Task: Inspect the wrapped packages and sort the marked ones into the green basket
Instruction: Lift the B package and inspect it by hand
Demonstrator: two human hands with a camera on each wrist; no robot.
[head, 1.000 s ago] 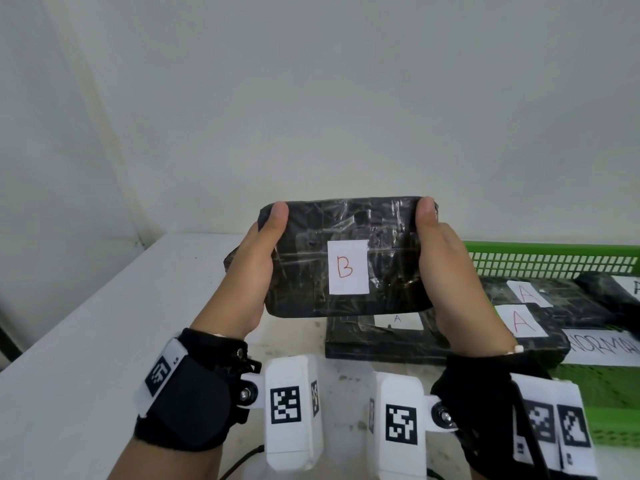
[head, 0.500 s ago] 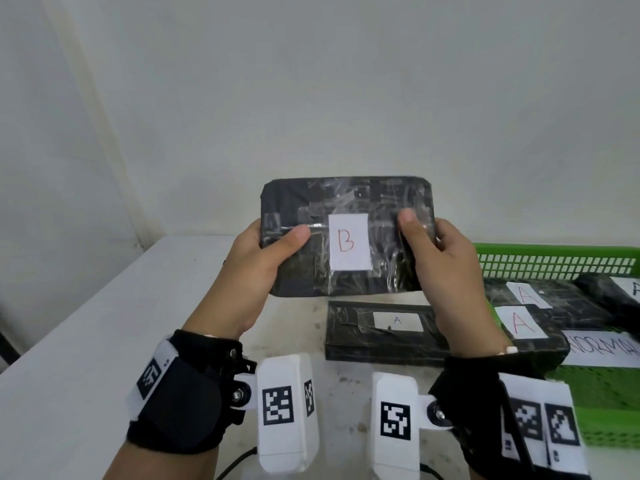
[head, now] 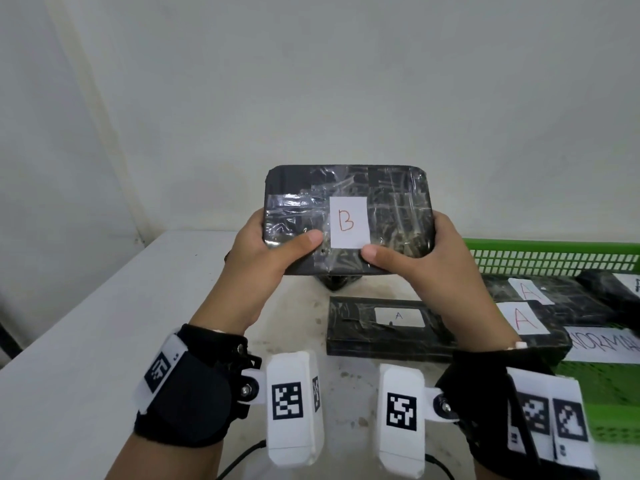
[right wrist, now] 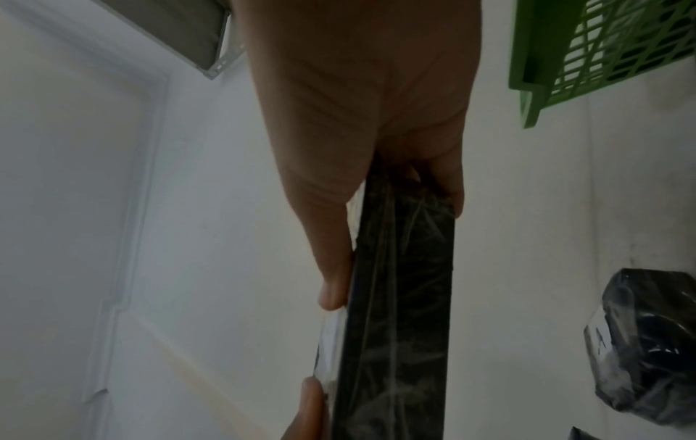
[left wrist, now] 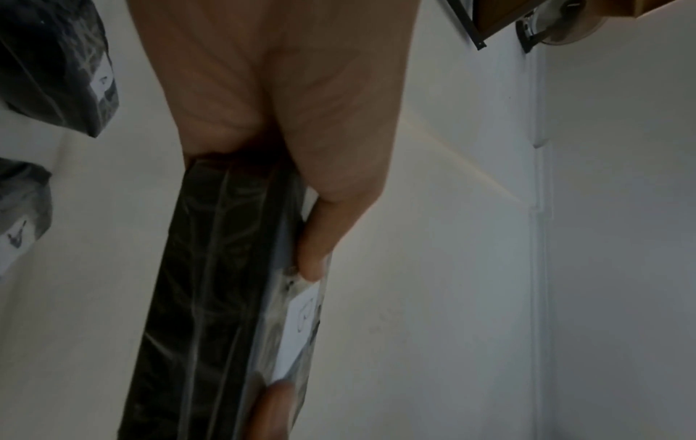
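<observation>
Both thumbs press flat on the near face of the package (head: 348,220), the left hand (head: 266,261) pinching its lower corner at 7 o'clock and the right hand (head: 426,261) pinching the corner at 5 o'clock; the remaining fingers (right wrist: 450,190) wrap behind it, out of the head view. The package is held upright in the air above the table (head: 86,323), its white label (head: 348,221) marked "B" facing the camera; the green basket (head: 554,252) sits at 3 o'clock, with wrapped packages marked "A" inside it and another "A" package (head: 384,327) flat on the table just beside its left edge.

The grip sits low on a glossy taped wrap, so the top-heavy package could tip forward or slide if either thumb eases; the right thumb touches the label's lower corner and may hide or lift it; a misread letter would send the package the wrong way.

The wrist views show the package edge-on, revealing its thickness and the back fingers clamped against it; only the head view shows the letter and the basket's contents.
</observation>
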